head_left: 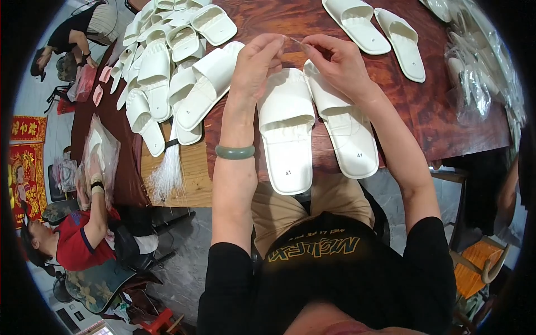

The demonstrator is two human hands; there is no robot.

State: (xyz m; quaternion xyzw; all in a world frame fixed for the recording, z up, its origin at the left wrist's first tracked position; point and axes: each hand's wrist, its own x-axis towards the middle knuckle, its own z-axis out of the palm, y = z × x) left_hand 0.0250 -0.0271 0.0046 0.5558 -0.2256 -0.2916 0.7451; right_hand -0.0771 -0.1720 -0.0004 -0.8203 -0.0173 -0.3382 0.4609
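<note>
Two white open-toed slippers, a left one (289,159) and a right one (352,142), lie side by side in front of me at the table's near edge. Above their toe ends, my left hand (258,64) is closed in a pinch, with a green bangle (235,152) on its forearm. My right hand (338,64) pinches too, close to the left. A thin strand (296,41) spans the small gap between my fingertips; its ends are hidden. A fine thread-like line also loops over the right slipper. Beside my left forearm lies a bundle of thin white strands (169,172).
A heap of white slippers (153,70) fills the left of the dark wooden table (268,11). Another pair (399,44) lies at the far right, near slippers in clear plastic bags (472,78). On the left, a seated person (89,240) handles a bagged pair; another person (70,36) sits beyond.
</note>
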